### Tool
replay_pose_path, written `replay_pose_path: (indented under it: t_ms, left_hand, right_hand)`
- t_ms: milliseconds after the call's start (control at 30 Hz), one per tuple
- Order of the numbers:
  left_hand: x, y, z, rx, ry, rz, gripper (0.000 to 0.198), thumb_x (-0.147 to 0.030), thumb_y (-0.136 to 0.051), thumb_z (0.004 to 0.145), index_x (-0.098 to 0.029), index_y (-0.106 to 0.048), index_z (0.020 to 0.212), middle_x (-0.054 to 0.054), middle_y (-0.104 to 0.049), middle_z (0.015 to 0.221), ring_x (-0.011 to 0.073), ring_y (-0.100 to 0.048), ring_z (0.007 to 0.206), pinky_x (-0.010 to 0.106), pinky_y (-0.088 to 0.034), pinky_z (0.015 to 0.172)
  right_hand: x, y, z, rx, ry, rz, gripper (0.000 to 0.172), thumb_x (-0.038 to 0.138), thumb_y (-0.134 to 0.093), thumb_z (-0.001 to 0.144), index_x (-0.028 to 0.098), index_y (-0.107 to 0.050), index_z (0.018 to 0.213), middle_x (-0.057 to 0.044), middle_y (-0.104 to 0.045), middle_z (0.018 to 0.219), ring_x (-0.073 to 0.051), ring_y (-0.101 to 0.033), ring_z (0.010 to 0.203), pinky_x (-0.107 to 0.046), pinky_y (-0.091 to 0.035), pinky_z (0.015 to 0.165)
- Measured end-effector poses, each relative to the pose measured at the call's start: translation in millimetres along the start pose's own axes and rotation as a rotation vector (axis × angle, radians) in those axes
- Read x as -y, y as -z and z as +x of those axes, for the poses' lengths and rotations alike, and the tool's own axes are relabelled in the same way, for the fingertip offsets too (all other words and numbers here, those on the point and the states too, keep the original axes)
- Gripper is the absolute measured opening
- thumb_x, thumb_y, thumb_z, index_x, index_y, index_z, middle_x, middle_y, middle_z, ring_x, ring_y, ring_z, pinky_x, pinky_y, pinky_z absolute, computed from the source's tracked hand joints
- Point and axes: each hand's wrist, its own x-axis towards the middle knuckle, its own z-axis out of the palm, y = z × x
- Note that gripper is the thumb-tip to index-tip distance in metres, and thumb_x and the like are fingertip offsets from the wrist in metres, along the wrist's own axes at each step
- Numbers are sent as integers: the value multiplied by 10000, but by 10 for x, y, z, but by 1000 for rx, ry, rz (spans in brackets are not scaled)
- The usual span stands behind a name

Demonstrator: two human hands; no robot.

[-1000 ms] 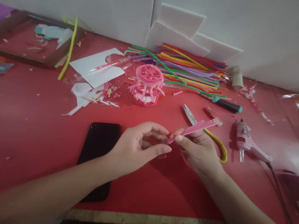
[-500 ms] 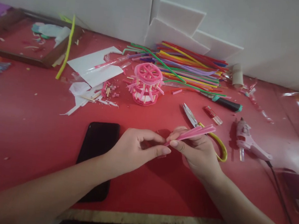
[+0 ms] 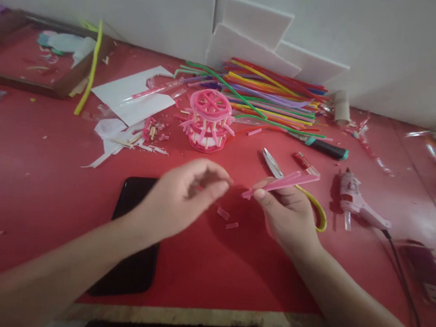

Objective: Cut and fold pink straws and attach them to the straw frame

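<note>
My right hand [image 3: 288,210] pinches a small bundle of pink pipe cleaners [image 3: 293,179] between thumb and fingers. Their long ends point right and their short ends poke out to the left. My left hand [image 3: 187,194] is apart from the bundle, its thumb and fingertips drawn together; anything between them is too small to make out. Below and between the hands lie two short pink pieces [image 3: 231,226] on the red table. Scissors [image 3: 272,163] with yellow handles lie partly hidden behind my right hand. Beyond my hands stands a round pink pipe-cleaner-and-stick structure [image 3: 209,119].
A black phone [image 3: 131,278] lies under my left forearm. Right of my hands are a pink glue gun [image 3: 360,199] with a cord and a cutter knife [image 3: 326,148]. Colourful pipe cleaners [image 3: 274,89] are piled by white boards [image 3: 257,22]; paper scraps [image 3: 109,136] lie left.
My left hand has parted from the pink bundle and moved left and up. My right hand still holds the bundle, slightly higher. Two short pink pieces now show on the table.
</note>
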Motion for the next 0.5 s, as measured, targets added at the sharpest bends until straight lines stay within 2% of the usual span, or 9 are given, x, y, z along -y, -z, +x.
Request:
replay_pose_path:
  t_ms: [67, 133, 233, 333, 400, 500]
  left_hand:
    - [-23, 152, 34, -52, -117, 218, 243, -309, -506, 957, -219, -693, 1083, 48, -754, 1114, 206, -708, 983, 301, -570, 813]
    - [12, 247, 58, 74, -334, 478, 319, -208, -445, 955, -223, -695, 1153, 40, -705, 1266, 236, -622, 1198, 389, -475, 1041]
    - [146, 236, 84, 343, -538, 697, 443, -174, -385, 959, -171, -607, 1341, 52, -582, 1443, 276, -464, 1377, 455, -340, 1162]
    - [272, 146, 120, 490, -514, 793, 474, -303, -383, 995, -218, -507, 1444, 21, -446, 1546, 300, -309, 1475, 495, -225, 1208]
    - [313, 108, 148, 520, -480, 810, 511, -405, -380, 1002, -247, -447, 1484, 8, -416, 1562, 318, -256, 1495, 522, -172, 1214]
    - [338, 107, 162, 493, -444, 811, 578, -516, -406, 982, -280, -397, 1509, 18, -420, 1562, 332, -231, 1503, 539, -124, 1214]
  right_hand:
    - [-46, 68, 34, -89, 0, -4, 74, 309, -785, 798, 260, -749, 840, 20, -745, 806, -129, -679, 736, -285, -559, 747]
    - [-71, 117, 61, -135, 5, -16, 108, 334, -792, 786, 254, -747, 844, 14, -746, 814, -133, -675, 727, -295, -560, 738]
    - [-69, 139, 78, -144, 11, -26, 142, 359, -794, 775, 244, -744, 842, 2, -747, 824, -149, -684, 738, -319, -571, 746]
    - [-55, 134, 74, -131, 11, -17, 157, 373, -798, 765, 240, -742, 825, -4, -747, 822, -159, -690, 743, -334, -579, 756]
    - [-51, 134, 70, -128, 15, -5, 157, 374, -803, 761, 243, -741, 821, -2, -750, 822, -158, -692, 744, -335, -581, 762]
    - [-50, 142, 65, -134, 27, -23, 167, 388, -799, 765, 247, -739, 832, -6, -755, 843, -166, -698, 765, -348, -584, 776]
